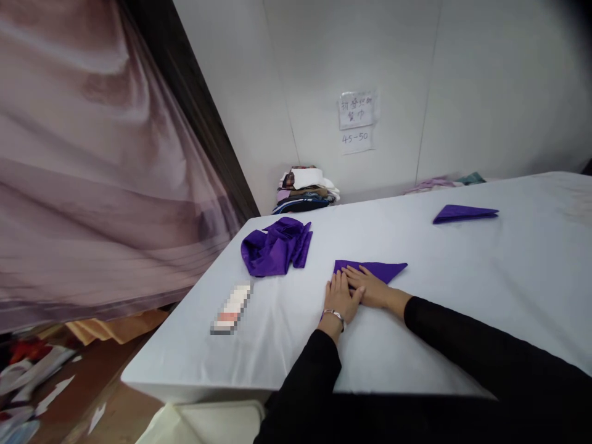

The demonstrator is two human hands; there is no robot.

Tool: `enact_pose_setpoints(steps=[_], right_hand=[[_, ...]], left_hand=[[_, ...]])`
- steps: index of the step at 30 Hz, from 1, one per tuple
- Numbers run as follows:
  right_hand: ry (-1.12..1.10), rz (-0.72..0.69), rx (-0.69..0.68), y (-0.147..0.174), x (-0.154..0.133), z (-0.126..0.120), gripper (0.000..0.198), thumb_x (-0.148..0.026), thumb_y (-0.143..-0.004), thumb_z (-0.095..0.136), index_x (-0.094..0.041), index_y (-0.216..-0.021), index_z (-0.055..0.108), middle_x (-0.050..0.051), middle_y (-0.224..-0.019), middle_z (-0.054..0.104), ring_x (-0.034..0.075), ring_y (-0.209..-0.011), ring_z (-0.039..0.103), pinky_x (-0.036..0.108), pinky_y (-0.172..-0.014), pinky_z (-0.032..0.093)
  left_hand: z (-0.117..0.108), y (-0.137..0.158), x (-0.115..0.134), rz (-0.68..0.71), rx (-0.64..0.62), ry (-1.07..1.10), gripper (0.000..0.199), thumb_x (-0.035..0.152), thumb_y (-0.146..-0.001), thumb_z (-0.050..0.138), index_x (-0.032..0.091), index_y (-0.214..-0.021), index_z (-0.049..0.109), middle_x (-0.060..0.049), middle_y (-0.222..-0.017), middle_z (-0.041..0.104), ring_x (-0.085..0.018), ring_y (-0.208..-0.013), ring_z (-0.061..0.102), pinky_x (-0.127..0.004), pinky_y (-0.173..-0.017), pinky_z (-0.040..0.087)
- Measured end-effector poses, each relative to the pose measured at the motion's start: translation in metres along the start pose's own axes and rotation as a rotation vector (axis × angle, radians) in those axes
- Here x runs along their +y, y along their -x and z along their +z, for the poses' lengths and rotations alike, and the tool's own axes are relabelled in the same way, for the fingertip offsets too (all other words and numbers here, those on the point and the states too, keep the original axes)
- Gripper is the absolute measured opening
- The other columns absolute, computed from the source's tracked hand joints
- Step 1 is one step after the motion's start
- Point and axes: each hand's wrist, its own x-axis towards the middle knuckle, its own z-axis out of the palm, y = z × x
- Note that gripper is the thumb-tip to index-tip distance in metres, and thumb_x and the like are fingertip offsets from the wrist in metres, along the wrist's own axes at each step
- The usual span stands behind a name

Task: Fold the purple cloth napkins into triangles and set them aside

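Note:
A purple cloth napkin [377,269], folded into a triangle, lies on the white-covered table in front of me. My left hand [342,298], with a silver bracelet at the wrist, presses flat on its left part, fingers stretched out. Flat beside it, my right hand [371,288] rests on the napkin's near side, its fingertips close to those of the left. Between them they hide part of the near edge. Farther off to the right sits a second purple napkin [462,213], folded into a narrow triangle. Crumpled purple cloth [276,246] lies to the left.
A blurred-out flat, oblong object [232,308] lies near the table's left side. Stacked clothes [306,189] stand behind the far edge, against the wall with paper signs [356,120]. A pinkish curtain [92,185] hangs at left. Below the near edge is a pale container [222,422].

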Motion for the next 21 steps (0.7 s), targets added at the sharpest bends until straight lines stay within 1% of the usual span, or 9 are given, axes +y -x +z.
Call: enact_pose_setpoints(steps=[3, 5, 8, 11, 13, 16, 18, 20, 21], right_hand=[[0.022, 0.039, 0.003, 0.007, 0.010, -0.002, 0.057, -0.050, -0.091, 0.023, -0.024, -0.141, 0.025, 0.007, -0.146, 0.025, 0.023, -0.135, 0.015, 0.047, -0.107, 0.012], [0.057, 0.127, 0.022, 0.017, 0.022, -0.007, 0.061, -0.056, -0.089, 0.024, -0.023, -0.140, 0.027, 0.008, -0.146, 0.026, 0.024, -0.135, 0.016, 0.048, -0.107, 0.013], [0.099, 0.273, 0.054, 0.041, 0.050, -0.019, 0.065, -0.062, -0.086, 0.024, -0.025, -0.139, 0.030, 0.007, -0.145, 0.027, 0.026, -0.134, 0.019, 0.050, -0.106, 0.015], [0.122, 0.383, 0.060, 0.066, 0.081, -0.031, 0.064, -0.060, -0.086, 0.023, -0.025, -0.138, 0.032, 0.006, -0.145, 0.028, 0.026, -0.134, 0.019, 0.051, -0.106, 0.016], [0.124, 0.463, 0.054, 0.079, 0.097, -0.038, 0.061, -0.058, -0.086, 0.025, -0.024, -0.137, 0.035, 0.006, -0.145, 0.028, 0.027, -0.133, 0.020, 0.052, -0.106, 0.017], [0.073, 0.575, 0.098, 0.088, 0.106, -0.044, 0.058, -0.052, -0.087, 0.025, -0.021, -0.134, 0.038, 0.008, -0.143, 0.034, 0.028, -0.132, 0.024, 0.052, -0.105, 0.022], [0.021, 0.559, 0.173, 0.089, 0.102, -0.044, 0.057, -0.050, -0.088, 0.024, -0.019, -0.133, 0.041, 0.009, -0.139, 0.039, 0.027, -0.130, 0.029, 0.048, -0.104, 0.026], [-0.013, 0.447, 0.233, 0.087, 0.094, -0.043, 0.056, -0.051, -0.087, 0.028, -0.019, -0.130, 0.044, 0.009, -0.136, 0.045, 0.025, -0.128, 0.034, 0.044, -0.104, 0.029], [-0.020, 0.375, 0.241, 0.086, 0.089, -0.041, 0.056, -0.052, -0.086, 0.031, -0.018, -0.129, 0.047, 0.009, -0.134, 0.047, 0.025, -0.126, 0.036, 0.042, -0.104, 0.029]], left_hand=[[0.006, -0.002, -0.007, 0.009, -0.029, -0.064, 0.081, 0.064, -0.082, 0.022, 0.008, -0.140, 0.021, -0.013, -0.148, 0.018, -0.023, -0.137, 0.009, -0.040, -0.111, 0.007], [0.007, -0.001, -0.008, 0.021, -0.031, -0.112, 0.085, 0.067, -0.080, 0.022, 0.007, -0.139, 0.023, -0.014, -0.148, 0.017, -0.025, -0.137, 0.007, -0.041, -0.110, 0.006], [0.006, 0.001, -0.007, 0.030, -0.030, -0.148, 0.086, 0.069, -0.079, 0.020, 0.008, -0.139, 0.025, -0.014, -0.148, 0.017, -0.025, -0.137, 0.007, -0.041, -0.110, 0.006], [0.005, 0.001, -0.005, 0.026, -0.035, -0.154, 0.086, 0.070, -0.079, 0.018, 0.008, -0.139, 0.025, -0.014, -0.148, 0.016, -0.025, -0.137, 0.007, -0.041, -0.110, 0.007], [0.004, 0.001, -0.005, 0.019, -0.043, -0.151, 0.087, 0.070, -0.079, 0.017, 0.008, -0.139, 0.024, -0.013, -0.148, 0.015, -0.025, -0.137, 0.006, -0.041, -0.110, 0.007], [0.001, 0.002, -0.005, 0.028, -0.053, -0.149, 0.088, 0.071, -0.078, 0.016, 0.008, -0.140, 0.023, -0.013, -0.148, 0.015, -0.025, -0.137, 0.007, -0.042, -0.110, 0.007], [0.000, 0.005, -0.006, 0.065, -0.043, -0.173, 0.088, 0.072, -0.077, 0.019, 0.010, -0.140, 0.023, -0.013, -0.148, 0.017, -0.025, -0.137, 0.008, -0.044, -0.110, 0.007], [0.000, 0.012, -0.006, 0.142, -0.006, -0.226, 0.086, 0.071, -0.078, 0.024, 0.010, -0.140, 0.024, -0.012, -0.148, 0.019, -0.026, -0.137, 0.009, -0.046, -0.110, 0.007], [0.001, 0.015, -0.007, 0.190, 0.022, -0.258, 0.082, 0.067, -0.080, 0.025, 0.010, -0.139, 0.025, -0.012, -0.147, 0.021, -0.026, -0.136, 0.010, -0.046, -0.110, 0.007]])
